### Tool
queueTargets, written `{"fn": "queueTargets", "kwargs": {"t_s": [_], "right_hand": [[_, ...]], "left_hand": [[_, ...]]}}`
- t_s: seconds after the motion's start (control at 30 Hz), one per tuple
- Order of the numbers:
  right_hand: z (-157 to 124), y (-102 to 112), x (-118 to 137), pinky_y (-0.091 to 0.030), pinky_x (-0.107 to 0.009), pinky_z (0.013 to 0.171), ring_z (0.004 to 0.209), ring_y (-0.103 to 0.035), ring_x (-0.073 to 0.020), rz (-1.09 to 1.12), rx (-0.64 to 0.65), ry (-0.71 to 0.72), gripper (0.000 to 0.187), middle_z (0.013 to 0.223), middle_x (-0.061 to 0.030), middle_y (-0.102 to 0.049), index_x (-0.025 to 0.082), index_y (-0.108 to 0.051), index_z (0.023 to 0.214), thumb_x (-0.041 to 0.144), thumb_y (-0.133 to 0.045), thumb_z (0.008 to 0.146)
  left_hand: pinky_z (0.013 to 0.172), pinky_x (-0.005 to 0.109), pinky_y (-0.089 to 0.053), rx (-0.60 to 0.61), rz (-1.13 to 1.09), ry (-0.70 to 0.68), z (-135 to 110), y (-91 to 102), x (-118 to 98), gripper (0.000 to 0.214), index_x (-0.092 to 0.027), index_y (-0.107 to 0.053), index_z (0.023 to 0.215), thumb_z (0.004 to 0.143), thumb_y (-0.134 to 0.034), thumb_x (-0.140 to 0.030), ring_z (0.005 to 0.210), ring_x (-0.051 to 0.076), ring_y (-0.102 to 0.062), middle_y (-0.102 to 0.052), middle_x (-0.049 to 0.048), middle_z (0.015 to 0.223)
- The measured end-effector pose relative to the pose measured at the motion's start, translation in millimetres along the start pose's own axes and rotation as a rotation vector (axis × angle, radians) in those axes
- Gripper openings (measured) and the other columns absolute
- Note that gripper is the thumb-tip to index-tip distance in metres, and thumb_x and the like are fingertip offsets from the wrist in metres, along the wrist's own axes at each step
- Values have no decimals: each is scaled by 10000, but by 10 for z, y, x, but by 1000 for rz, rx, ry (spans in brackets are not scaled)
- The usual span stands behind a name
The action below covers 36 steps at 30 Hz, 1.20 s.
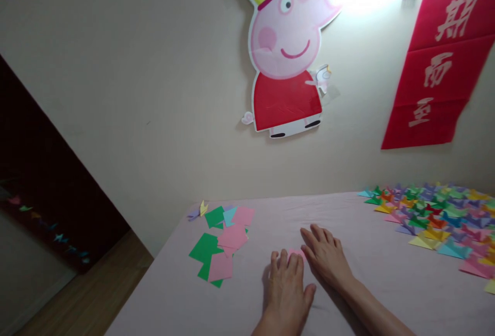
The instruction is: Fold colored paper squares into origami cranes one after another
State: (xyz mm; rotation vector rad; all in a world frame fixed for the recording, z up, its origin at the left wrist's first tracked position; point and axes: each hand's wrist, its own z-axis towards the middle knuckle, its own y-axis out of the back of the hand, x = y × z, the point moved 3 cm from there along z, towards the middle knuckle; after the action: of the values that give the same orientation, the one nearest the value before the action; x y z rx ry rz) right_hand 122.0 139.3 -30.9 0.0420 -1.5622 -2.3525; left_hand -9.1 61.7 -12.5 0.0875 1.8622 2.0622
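A small piece of pink paper (297, 254) lies on the cloth-covered table, mostly covered by my hands. My left hand (286, 285) rests palm down over its near left side, fingers slightly bent and the thumb held out to the right. Lying flat at the paper's right edge, my right hand (326, 254) has its fingers stretched forward and to the left. Neither hand is wrapped round anything. How far the pink paper is folded cannot be seen beneath the fingers.
Loose green paper squares (204, 248) and pink paper squares (233, 236) lie to the left, with a light blue sheet (230, 216) among them. A yellow folded paper (203, 208) sits behind. Many colourful folded papers (436, 222) crowd the right side. A wall (185, 135) borders the table's back.
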Motion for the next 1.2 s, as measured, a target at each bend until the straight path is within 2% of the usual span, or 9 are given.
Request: {"fn": "queueTargets", "kwargs": {"t_s": [0.2,0.3,0.43,0.57,0.73,0.9,1.03,1.1,1.2], "right_hand": [[25,7,10,-415,-452,931,1220,-512,-321,-32,30,6,420,1373,-108,-582,311,-610,1295,194,-452,924],[31,-14,-5,-417,-466,935,1221,-512,-328,5,24,-6,419,1378,-104,-584,319,-617,1283,186,-454,921],[35,-22,-84,-394,-537,954,1233,-492,-355,261,9,-14,471,1373,-154,-576,249,-628,1267,95,-381,896],[30,83,-97,-412,-437,1003,1220,-520,-264,430,38,74,489,1317,-113,-610,241,-652,1209,54,-394,839],[33,243,29,-424,-374,994,1130,-572,-242,591,133,203,272,1188,-85,-663,232,-727,881,155,-470,834],[92,295,87,-506,-293,755,813,-651,-199,725,281,199,248,841,-56,-709,195,-668,822,236,-431,882],[97,303,92,-485,-251,641,717,-633,-172,760,371,164,227,769,-21,-700,191,-647,864,187,-421,845],[72,298,117,-467,-257,621,686,-614,-174,740,399,156,195,740,-16,-687,194,-645,836,172,-453,807],[20,305,177,-463,-303,707,760,-602,-201,694,382,162,159,777,-39,-667,202,-638,760,152,-487,767]], "left_hand": [[1177,554,-220,80,-34,94,-108,9,60,687,-117,-456,1439,924,-505,-569,1378,362,-372,-460,149,1471],[1188,540,-204,76,-29,125,-149,11,120,703,-103,-473,1427,911,-518,-578,1389,360,-356,-468,164,1462],[1171,553,-234,8,-35,125,-173,11,164,678,-133,-519,1402,893,-547,-580,1365,368,-389,-503,160,1437],[1165,547,-218,-64,-90,161,-216,8,174,603,-179,-540,1386,906,-554,-542,1363,350,-378,-489,119,1458],[1096,446,-298,-183,-185,183,-267,103,187,408,-252,-592,1273,893,-606,-400,1264,278,-438,-548,47,1369],[923,362,-388,-250,-370,179,-239,256,195,95,-241,-641,956,901,-567,-219,1046,224,-535,-644,23,1067],[867,350,-402,-318,-452,204,-198,326,221,148,-226,-605,809,923,-522,-183,974,213,-560,-649,13,977],[851,347,-413,-343,-477,229,-192,321,244,112,-227,-601,878,876,-544,-131,952,212,-566,-643,16,993],[877,348,-412,-319,-513,135,-187,276,235,303,-243,-601,998,805,-512,-26,1003,209,-556,-640,13,1054]]}}
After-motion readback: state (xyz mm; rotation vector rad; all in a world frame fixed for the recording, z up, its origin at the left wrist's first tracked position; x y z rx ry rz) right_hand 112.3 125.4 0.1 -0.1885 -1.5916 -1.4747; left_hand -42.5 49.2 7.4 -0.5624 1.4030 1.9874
